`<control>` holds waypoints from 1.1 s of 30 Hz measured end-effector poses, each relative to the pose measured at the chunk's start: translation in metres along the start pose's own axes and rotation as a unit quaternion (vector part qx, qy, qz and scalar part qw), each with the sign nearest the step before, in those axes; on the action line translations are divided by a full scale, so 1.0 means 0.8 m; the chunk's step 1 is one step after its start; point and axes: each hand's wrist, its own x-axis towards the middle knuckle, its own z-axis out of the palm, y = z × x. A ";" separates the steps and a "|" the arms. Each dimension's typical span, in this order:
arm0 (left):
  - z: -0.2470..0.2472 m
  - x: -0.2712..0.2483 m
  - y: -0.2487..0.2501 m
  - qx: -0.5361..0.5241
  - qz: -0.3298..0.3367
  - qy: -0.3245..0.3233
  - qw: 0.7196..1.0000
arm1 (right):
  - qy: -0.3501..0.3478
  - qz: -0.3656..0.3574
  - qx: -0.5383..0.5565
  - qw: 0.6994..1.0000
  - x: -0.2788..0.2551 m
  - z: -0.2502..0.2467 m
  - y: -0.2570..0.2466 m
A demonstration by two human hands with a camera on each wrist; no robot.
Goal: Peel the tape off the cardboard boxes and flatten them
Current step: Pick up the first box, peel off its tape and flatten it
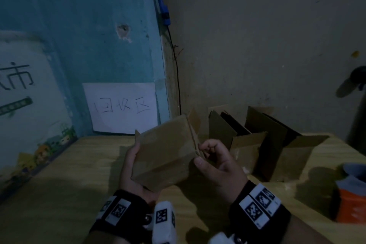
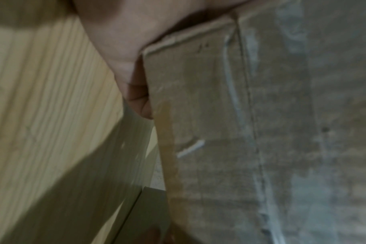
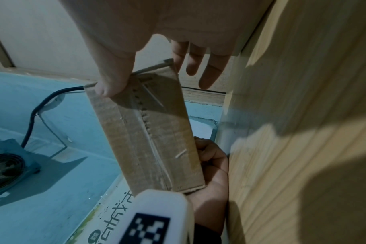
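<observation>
The small cardboard box (image 1: 166, 150) is held up in the air over the wooden worktop (image 1: 65, 184), well clear of it. It's cradled from underneath and along its left side by the left hand (image 1: 132, 166), fingers wrapped round the far face. At the box's right end the flap edge is pinched by the right hand (image 1: 215, 158), thumb on one side and index finger on the other; the other three fingers are left spread and loose, as seen from the right wrist.

The box is tilted, its long axis running roughly from the person's lower left up toward the far right, with the taped end face (image 3: 150, 125) turned toward the right hand. A clear tape strip along that seam can just about be made out.

Stuff that could go wrong, probably: the tape gets torn into slivers if it's yanked sideways, or a layer of cardboard gets ripped off with it. The box could also be twisted out of the left hand's grip if it's pulled too hard. The opened boxes (image 1: 257, 140) standing behind could get knocked over too.
</observation>
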 end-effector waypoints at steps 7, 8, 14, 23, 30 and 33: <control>-0.014 0.010 0.002 0.038 0.053 -0.031 0.997 | -0.001 0.000 -0.050 0.999 -0.003 0.001 -0.006; -0.016 0.009 0.000 0.065 0.070 -0.034 0.995 | 0.005 -0.001 -0.074 0.997 -0.003 0.002 -0.005; 0.007 -0.001 0.006 -0.070 -0.002 0.017 0.997 | 0.027 0.024 -0.041 0.999 -0.006 0.005 -0.009; 0.010 0.004 -0.001 -0.093 -0.006 0.003 0.996 | 0.074 0.055 -0.031 0.995 -0.008 0.007 -0.014; 0.021 -0.017 0.007 -0.060 -0.006 0.064 0.996 | 0.054 0.046 -0.035 0.997 -0.012 0.008 -0.023; 0.014 -0.016 0.009 -0.034 0.006 0.042 0.999 | 0.053 0.015 -0.072 0.996 -0.017 0.010 -0.028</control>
